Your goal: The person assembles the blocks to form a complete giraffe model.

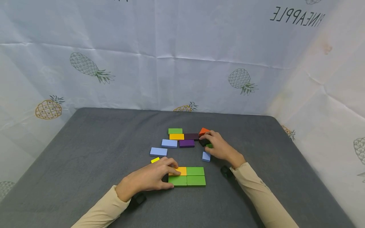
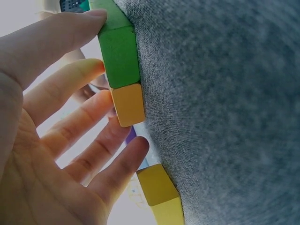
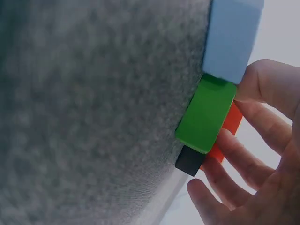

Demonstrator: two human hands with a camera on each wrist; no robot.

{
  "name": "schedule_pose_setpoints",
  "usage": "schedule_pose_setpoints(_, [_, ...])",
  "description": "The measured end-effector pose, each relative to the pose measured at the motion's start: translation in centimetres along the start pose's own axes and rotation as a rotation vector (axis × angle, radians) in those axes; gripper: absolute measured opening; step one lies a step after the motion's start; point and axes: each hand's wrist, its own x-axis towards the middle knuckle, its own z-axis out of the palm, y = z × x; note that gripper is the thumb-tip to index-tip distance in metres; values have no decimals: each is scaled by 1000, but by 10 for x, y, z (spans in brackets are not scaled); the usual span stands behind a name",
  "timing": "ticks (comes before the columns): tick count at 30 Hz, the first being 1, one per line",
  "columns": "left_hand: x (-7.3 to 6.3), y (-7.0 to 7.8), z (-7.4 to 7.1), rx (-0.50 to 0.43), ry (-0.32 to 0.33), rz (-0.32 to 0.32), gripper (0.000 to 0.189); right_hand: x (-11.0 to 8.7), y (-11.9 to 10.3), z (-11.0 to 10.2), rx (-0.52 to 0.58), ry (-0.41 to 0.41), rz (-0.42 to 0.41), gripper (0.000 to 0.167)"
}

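My left hand [image 1: 154, 174] lies at the left end of a two-by-two group of flat blocks. Its forefinger touches the top of the orange-yellow block [image 1: 182, 171]. The thumb meets the near edge of a green block [image 1: 177, 181], which the left wrist view shows from its end. A small yellow block [image 1: 155, 160] lies beyond that hand. Farther back, my right hand [image 1: 218, 146] bends over a black block [image 1: 204, 142] and a dark green block [image 3: 206, 115], beside a red-orange block [image 1: 203, 131]. I cannot tell whether its fingers grip one of them.
Near my right thumb lies a small light blue block [image 1: 206, 156]. Left of that hand are a purple block [image 1: 186, 143], a dark block [image 1: 191, 136], a yellow block [image 1: 176, 136], a green block [image 1: 175, 130] and two light blue blocks [image 1: 158, 152]. A pineapple-print cloth [image 1: 159, 79] hangs behind.
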Motion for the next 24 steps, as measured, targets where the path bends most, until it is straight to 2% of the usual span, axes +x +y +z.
schedule_pose_setpoints(15, [0, 0, 1, 4, -15, -32, 40, 11, 3, -4, -82, -24, -6, 40])
schedule_pose_setpoints(24, [0, 0, 0, -3, -4, -11, 39, 8, 3, -4, -72, 50, -80, 37])
